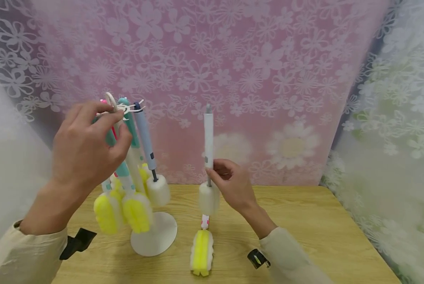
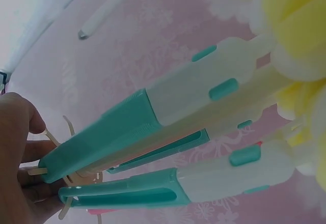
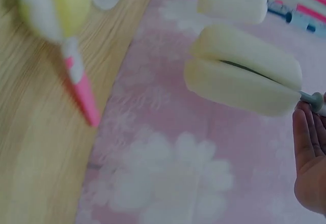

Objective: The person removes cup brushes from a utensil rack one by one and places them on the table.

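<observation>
At the left, my left hand [image 1: 87, 138] holds the top of a white hanging stand [image 1: 151, 246], fingers around its loop. Several sponge bottle brushes hang from the stand's hooks, among them teal-handled ones [image 2: 112, 132] with yellow-and-white sponges and a light blue one [image 1: 146, 138] with a white sponge. To the right of the stand, my right hand [image 1: 233, 183] pinches another bottle brush [image 1: 209, 134] low on its white handle. This brush is upright, grey tip at the top, its white sponge [image 3: 244, 76] pointing down over the table.
A pink-handled brush [image 3: 86, 99] with a yellow-and-white sponge lies on the wooden table [image 1: 286, 236], partly hidden behind the held brush in the head view. A pink floral curtain [image 1: 233, 59] hangs behind the table, with pale flowered cloth [image 1: 404, 118] at the right.
</observation>
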The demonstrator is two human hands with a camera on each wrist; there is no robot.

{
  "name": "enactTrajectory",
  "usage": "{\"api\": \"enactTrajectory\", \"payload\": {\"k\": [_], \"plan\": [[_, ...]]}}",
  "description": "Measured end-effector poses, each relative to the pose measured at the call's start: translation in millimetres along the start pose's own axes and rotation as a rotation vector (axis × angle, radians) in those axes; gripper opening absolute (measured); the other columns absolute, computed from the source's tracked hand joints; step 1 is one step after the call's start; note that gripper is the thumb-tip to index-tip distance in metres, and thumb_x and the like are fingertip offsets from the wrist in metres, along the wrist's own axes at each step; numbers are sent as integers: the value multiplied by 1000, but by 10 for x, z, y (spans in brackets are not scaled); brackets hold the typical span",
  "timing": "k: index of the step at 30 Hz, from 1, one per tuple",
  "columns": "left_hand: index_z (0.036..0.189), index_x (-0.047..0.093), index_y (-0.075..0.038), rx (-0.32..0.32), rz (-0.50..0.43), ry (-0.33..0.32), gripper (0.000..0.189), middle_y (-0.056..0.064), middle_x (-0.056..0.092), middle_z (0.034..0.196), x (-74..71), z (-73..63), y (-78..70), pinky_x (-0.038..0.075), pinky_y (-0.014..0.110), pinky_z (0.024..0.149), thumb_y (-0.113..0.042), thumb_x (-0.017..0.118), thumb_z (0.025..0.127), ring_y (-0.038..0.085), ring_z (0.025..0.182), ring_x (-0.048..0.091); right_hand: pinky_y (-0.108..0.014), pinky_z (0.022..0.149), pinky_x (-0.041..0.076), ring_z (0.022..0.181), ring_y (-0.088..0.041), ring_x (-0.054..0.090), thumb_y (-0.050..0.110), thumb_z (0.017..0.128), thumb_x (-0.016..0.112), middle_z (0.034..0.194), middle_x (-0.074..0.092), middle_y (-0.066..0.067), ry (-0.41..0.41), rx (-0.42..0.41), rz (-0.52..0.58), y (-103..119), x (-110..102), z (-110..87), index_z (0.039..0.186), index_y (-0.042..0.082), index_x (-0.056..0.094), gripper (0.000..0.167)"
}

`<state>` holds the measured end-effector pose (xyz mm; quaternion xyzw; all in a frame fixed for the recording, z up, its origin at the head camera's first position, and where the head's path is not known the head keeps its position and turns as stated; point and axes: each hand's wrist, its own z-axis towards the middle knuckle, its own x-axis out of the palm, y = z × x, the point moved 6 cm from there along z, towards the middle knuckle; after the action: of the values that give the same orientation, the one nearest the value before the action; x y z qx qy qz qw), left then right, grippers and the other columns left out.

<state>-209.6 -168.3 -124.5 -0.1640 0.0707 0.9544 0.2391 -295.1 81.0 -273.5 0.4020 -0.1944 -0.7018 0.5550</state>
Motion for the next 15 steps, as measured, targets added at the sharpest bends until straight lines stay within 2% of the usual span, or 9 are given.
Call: {"api": "enactTrajectory", "payload": {"k": [8, 15], "plan": [[96, 71, 6, 24, 11, 0, 32, 19, 65, 96, 11, -1, 12, 45, 50, 76, -15, 51, 82, 40, 88, 55, -32, 74, 54, 83, -13, 64, 25, 90, 67, 95, 67, 0, -40, 179, -139, -546, -418, -242, 111, 11, 68, 26], [97, 71, 5, 12, 29, -15, 37, 19, 64, 92, 16, 0, 10, 45, 52, 72, -20, 47, 84, 42, 84, 55, -32, 70, 54, 80, -19, 65, 23, 89, 68, 91, 68, -4, -22, 339, -160, -932, -573, -446, 110, 5, 68, 27]]}}
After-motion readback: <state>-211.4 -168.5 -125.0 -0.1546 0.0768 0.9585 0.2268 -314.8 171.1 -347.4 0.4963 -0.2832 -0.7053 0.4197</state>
